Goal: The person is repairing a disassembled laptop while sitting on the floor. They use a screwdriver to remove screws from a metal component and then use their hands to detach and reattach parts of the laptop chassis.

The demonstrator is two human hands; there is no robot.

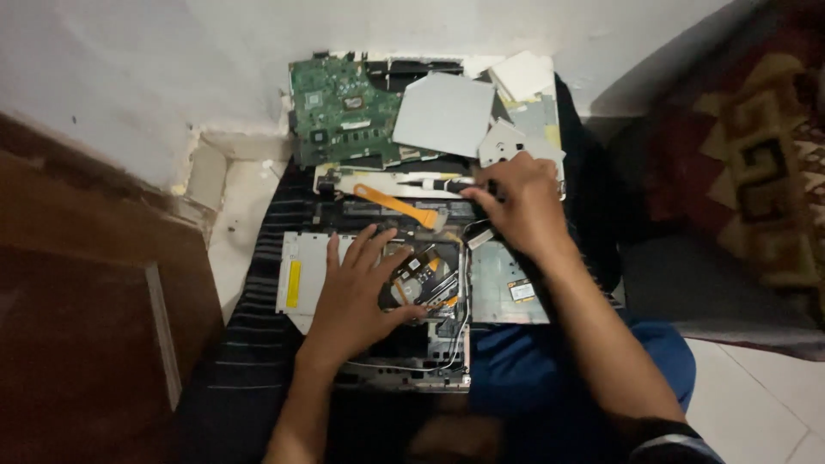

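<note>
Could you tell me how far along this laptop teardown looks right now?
Done: the green motherboard and the silver optical drive are out and lie by the wall. In hand: the left hand rests flat on the open chassis, and the right hand grips a black screwdriver; an orange pry tool lies between them. Left: small boards and cables remain in the chassis.

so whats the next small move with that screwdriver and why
Probably bring the screwdriver down to the open chassis: the right hand grips it up by the orange pry tool, while the left hand lies flat, steadying the exposed parts.
</note>
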